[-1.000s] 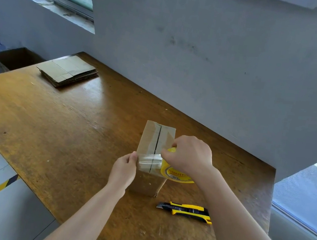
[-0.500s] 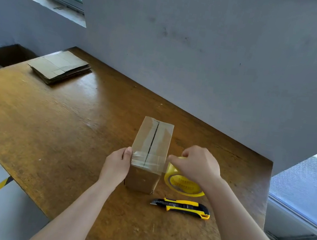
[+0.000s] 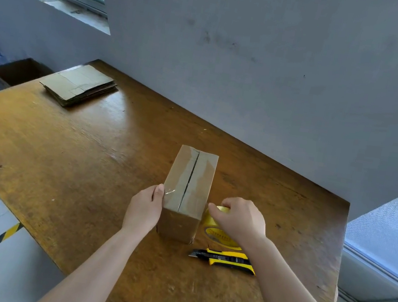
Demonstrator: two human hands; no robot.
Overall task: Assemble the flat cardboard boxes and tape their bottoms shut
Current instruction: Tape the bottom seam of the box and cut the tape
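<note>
I log one wooden counter [image 3: 64, 157], worn brown top, far edge against the wall. On it I count:
- a stack of flat cardboard boxes [image 3: 79, 84], far left corner;
- one assembled cardboard box [image 3: 189, 188], standing near the middle, taped seam up;
- a yellow tape roll [image 3: 217, 232], just beside the box's right side;
- a yellow-and-black utility knife [image 3: 226, 259], flat, nearer the near edge.
</note>
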